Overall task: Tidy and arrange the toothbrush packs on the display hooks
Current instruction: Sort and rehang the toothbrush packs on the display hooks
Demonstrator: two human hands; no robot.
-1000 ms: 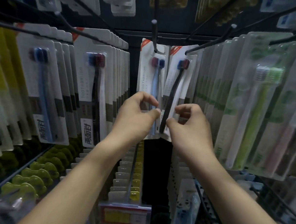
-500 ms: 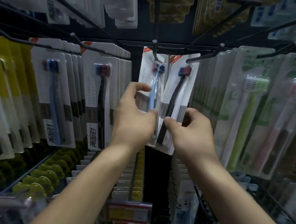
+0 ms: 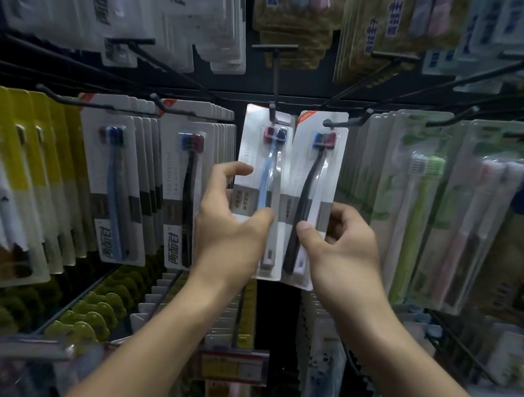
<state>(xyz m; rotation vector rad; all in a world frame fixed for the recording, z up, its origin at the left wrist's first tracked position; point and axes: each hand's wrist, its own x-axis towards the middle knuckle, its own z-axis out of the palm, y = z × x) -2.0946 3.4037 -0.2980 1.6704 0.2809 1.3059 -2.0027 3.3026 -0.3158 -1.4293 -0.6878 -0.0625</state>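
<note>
Holding each light, stiff blister pack at mid-height, I pinch the blue-brush pack (image 3: 258,167) with my left hand (image 3: 231,224) and the black-brush pack (image 3: 315,177) with my right hand (image 3: 341,244), since the smooth plastic probably slips.

Two hands (image 3: 230,227) (image 3: 341,244); two held toothbrush packs (image 3: 256,167) (image 3: 315,171), two brushes each.

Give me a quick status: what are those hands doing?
Left hand pinching blue-brush pack. Right hand pinching black-brush pack. Both near centre hook. Nothing blocking.

Shop aisle: toothbrush packs (image 3: 263,186) hung in dense rows on display hooks (image 3: 274,84), price tag (image 3: 233,364) below.
</note>
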